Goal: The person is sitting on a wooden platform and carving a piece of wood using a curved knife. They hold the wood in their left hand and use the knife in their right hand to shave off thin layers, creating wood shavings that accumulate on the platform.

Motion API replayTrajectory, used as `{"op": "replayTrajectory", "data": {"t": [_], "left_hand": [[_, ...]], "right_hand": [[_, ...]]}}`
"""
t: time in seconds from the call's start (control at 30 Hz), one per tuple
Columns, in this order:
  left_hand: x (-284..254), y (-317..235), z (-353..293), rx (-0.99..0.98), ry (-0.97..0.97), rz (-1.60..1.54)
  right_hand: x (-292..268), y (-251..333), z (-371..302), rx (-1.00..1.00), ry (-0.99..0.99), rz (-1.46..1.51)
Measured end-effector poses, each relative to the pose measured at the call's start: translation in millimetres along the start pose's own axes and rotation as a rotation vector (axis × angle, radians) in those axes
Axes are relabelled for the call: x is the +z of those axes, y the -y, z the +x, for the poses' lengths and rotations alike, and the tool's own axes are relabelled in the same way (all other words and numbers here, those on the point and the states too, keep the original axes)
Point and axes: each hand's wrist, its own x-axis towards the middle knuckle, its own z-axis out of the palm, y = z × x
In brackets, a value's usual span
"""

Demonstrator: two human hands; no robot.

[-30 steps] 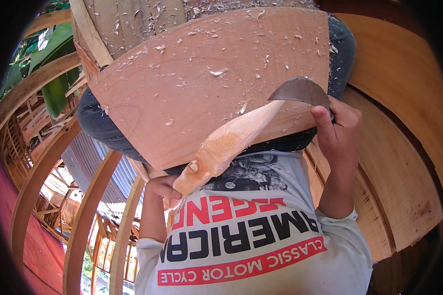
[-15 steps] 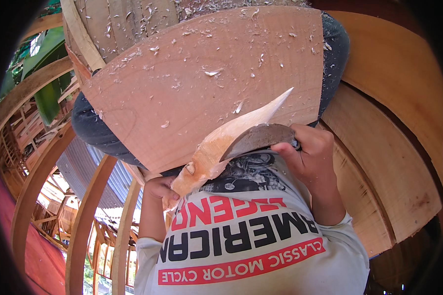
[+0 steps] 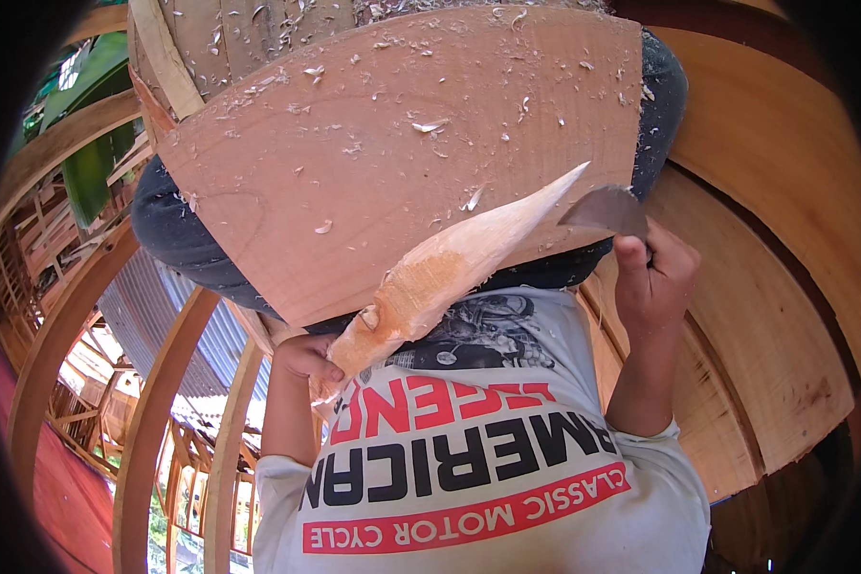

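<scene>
A pale carved piece of wood, pointed at its far end, slants up to the right across my lap. My left hand grips its thick near end, beside a knobby notch. Darker, rougher grain shows along its middle. My right hand is closed round the handle of a knife with a broad, curved grey blade. The blade sits to the right of the wood's tip, apart from it. Most of the handle is hidden in my fist.
A wide plywood board lies across my legs, scattered with wood shavings. Curved planks rise on my right. On the left are upright wooden ribs, and beyond them corrugated metal sheets and a green leaf.
The knife has moved right and away from the wood, past its tip; before, its blade lay against the wood's side. My left hand keeps its grip.
</scene>
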Motion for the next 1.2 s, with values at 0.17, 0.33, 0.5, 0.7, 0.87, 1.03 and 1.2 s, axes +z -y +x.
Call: {"op": "replayTrajectory", "data": {"t": [0.17, 0.33, 0.5, 0.7, 0.87, 1.03, 1.2], "left_hand": [[5.0, -1.4, 3.4, -0.017, -0.043, -0.097], [-25.1, 24.5, -11.5, -0.018, 0.052, -0.224], [-1.6, -6.0, 12.6, 0.010, 0.074, -0.172], [-16.1, -6.3, 12.7, -0.019, 0.154, -0.140], [-21.0, 1.1, 14.4, -0.018, 0.122, -0.136], [-22.0, 1.9, 12.2, -0.025, 0.108, -0.127], [-25.4, 3.9, 10.2, -0.025, 0.106, -0.120]], "right_hand": [[24.7, 8.3, -11.7, -0.095, 0.210, -0.027], [12.3, -9.4, 11.2, 0.100, -0.042, 0.025], [17.3, -0.7, -11.3, -0.187, 0.244, 0.027], [18.4, -10.6, 5.6, -0.061, 0.014, 0.013], [20.7, 0.6, -12.0, -0.149, 0.164, 0.040], [29.6, 0.1, -21.0, -0.133, 0.146, -0.015], [19.7, -9.2, -12.5, -0.051, -0.018, 0.026]]}}
